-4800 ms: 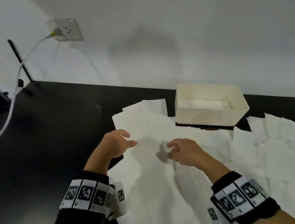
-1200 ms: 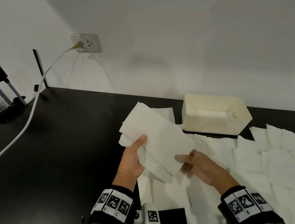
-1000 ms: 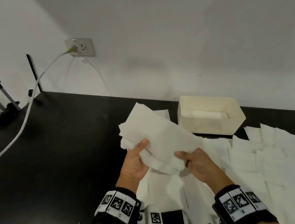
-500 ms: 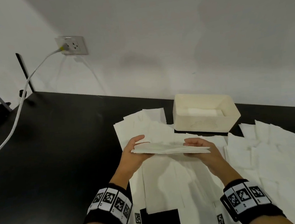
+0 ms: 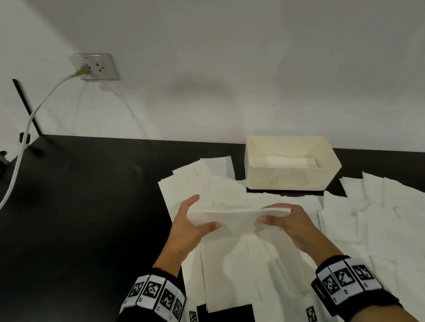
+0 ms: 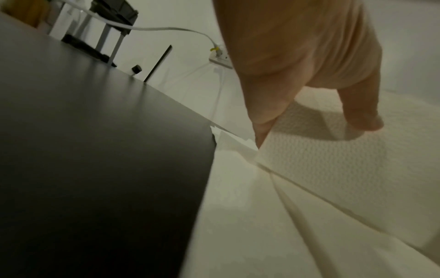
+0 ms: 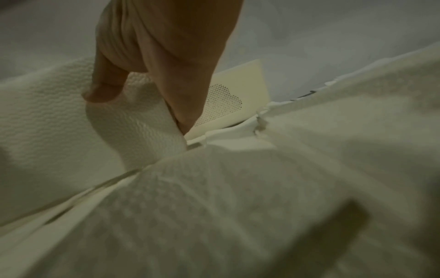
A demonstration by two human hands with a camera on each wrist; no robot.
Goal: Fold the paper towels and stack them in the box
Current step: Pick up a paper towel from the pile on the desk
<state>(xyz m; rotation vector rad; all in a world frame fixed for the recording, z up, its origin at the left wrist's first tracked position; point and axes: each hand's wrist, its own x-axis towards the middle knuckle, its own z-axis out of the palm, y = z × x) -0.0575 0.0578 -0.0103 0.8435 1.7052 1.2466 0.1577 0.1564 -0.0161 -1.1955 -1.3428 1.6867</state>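
Note:
A folded white paper towel (image 5: 236, 217) hangs level between my hands, a little above the towels spread on the black table (image 5: 84, 221). My left hand (image 5: 191, 226) pinches its left end, thumb on top and fingers below; the same towel (image 6: 333, 159) shows under that hand (image 6: 309, 105) in the left wrist view. My right hand (image 5: 285, 221) pinches the right end, where the towel (image 7: 133, 124) curls under the thumb (image 7: 104, 88). The cream box (image 5: 291, 177) stands behind and to the right, with folded towels (image 5: 292, 161) lying inside it.
Several loose paper towels (image 5: 389, 223) cover the table's middle and right. A white cable (image 5: 26, 129) runs from a wall socket (image 5: 94, 67) across the far left corner. A thin black rod (image 5: 28, 106) stands at the back left edge. The wall is close behind the box.
The towel held up and unfolded a second ago now lies folded and level between both hands. The hands have lowered and drawn it taut.

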